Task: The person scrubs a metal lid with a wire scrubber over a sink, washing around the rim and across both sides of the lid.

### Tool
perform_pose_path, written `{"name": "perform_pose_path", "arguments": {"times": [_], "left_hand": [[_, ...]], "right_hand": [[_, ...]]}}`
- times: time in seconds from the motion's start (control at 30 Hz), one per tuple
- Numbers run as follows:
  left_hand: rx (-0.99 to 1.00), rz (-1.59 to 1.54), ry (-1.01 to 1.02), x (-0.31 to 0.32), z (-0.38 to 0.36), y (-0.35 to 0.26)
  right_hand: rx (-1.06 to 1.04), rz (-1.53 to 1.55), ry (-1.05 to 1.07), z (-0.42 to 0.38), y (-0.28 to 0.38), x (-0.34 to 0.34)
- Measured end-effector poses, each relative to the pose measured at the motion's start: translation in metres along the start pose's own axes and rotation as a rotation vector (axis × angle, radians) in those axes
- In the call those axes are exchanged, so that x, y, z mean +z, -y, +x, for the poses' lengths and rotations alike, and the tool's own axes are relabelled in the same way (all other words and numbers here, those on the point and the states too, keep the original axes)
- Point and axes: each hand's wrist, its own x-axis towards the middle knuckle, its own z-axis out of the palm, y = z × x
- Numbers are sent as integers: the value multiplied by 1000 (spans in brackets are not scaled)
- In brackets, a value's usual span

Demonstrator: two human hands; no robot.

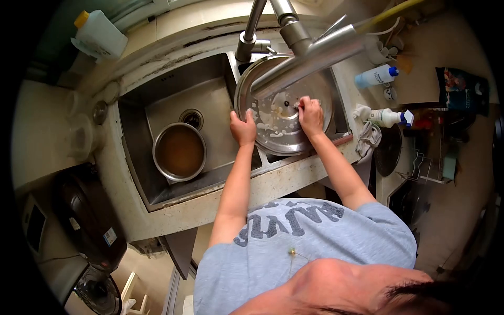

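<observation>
Over the right basin (340, 107) of the stainless-steel sink, the large round silver metal lid (278, 113) lies beneath the thick steel faucet (310, 59), foam spotting its face; the left hand (243, 129) grips its left rim, fingers narrow; the right hand (311, 116) is bunched closed near its centre, though whether it pinches anything is unclear; a steady rim hold and light, overlapping strokes around the dark centre fitting (287, 104) should suit the slick surface; the round steel pot of brown liquid (155, 152) sits in the left basin (215, 100).
</observation>
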Motion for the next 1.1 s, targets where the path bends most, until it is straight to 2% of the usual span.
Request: {"name": "perform_pose_path", "arguments": {"times": [0.1, 0.23, 0.33, 0.4, 0.47, 0.53, 0.6, 0.67, 0.8, 0.97, 1.1], "left_hand": [[-2, -17, 14, -7, -2, -10], [19, 4, -19, 3, 3, 1], [11, 23, -14, -2, -2, -2], [-60, 23, 36, -5, -1, -6], [-25, 41, -7, 3, -1, 6], [-12, 2, -9, 3, -1, 4], [-32, -3, 22, -1, -3, 2], [-43, 41, 15, 3, 1, 3], [-54, 31, 38, 0, -1, 0], [-13, 72, -12, 2, -4, 6], [6, 40, -47, 2, 0, 0]], "right_hand": [[16, 1, -55, 32, -1, 12], [67, 1, 44, 6, 2, -1], [23, -36, -16, 20, 0, 4], [32, -57, -11, 22, 0, 9], [21, -83, -35, 22, 3, 8], [13, -23, 51, 4, 4, -2], [33, -38, 31, 16, 4, 1], [-72, -66, -13, 40, 2, 7], [-129, -138, 17, 4, 4, -6], [-250, -208, -19, 33, 6, 3], [-221, -191, 19, 2, 5, -9]]}}
